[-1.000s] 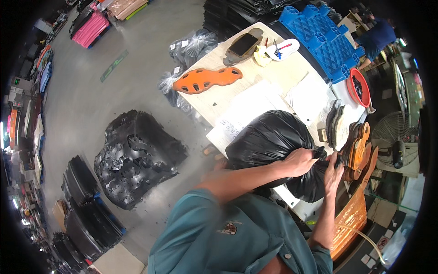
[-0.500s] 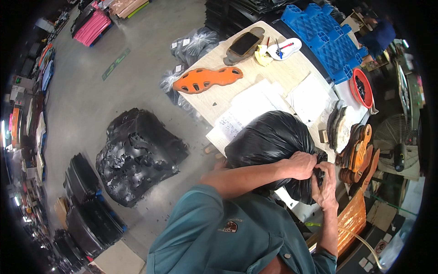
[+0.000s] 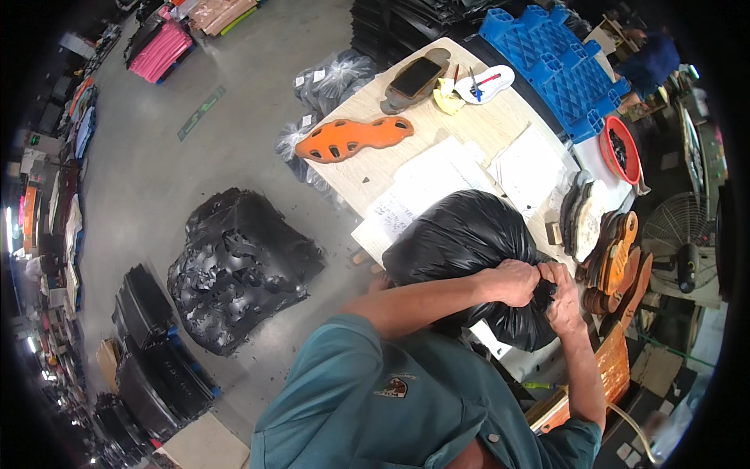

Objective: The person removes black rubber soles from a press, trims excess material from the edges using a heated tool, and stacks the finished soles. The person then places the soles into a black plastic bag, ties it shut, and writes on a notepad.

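Note:
A full black plastic bag rests at the near edge of the table, its gathered neck turned to the right. My left hand is closed round the neck, the forearm lying across the front of the bag. Close beside it, my right hand has its fingers curled on the bunched end of the plastic. Just what the fingertips pinch is partly hidden. Papers with writing lie flat on the table behind the bag.
On the table are an orange perforated sole-shaped piece, a phone and a white sole with pens. Stacked soles stand right, near a red basin, a blue pallet and a fan. Black scrap sheeting lies on the floor.
My right hand has shifted slightly up and its forearm has swung outward to the right. My left hand keeps its hold on the neck, and the bag has barely moved.

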### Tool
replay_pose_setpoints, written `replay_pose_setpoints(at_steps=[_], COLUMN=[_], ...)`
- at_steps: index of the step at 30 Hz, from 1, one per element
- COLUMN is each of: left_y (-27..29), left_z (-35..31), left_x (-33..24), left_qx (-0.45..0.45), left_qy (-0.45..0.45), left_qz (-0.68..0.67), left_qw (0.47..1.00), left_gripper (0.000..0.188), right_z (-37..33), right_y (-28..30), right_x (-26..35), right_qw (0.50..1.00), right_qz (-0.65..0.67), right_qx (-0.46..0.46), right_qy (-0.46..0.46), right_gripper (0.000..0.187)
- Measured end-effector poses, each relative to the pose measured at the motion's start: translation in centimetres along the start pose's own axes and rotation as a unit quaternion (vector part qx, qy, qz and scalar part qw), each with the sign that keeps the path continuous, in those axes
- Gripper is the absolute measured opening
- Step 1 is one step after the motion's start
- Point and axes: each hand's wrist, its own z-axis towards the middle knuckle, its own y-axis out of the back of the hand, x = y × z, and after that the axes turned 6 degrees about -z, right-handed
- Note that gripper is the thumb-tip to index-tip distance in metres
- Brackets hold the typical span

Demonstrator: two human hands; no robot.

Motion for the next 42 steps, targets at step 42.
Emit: replay_pose_setpoints(at_steps=[42], left_y=[-0.9], left_z=[0.6], left_x=[2.3], left_qx=[-0.190], left_qy=[-0.185], left_qz=[0.108], left_qw=[0.958], left_gripper=[0.033], right_z=[-1.7], right_y=[-5.2], right_x=[-0.8], right_qw=[0.931], right_qz=[0.282], right_qx=[-0.020], right_qy=[-0.229], right_gripper=[0.034])
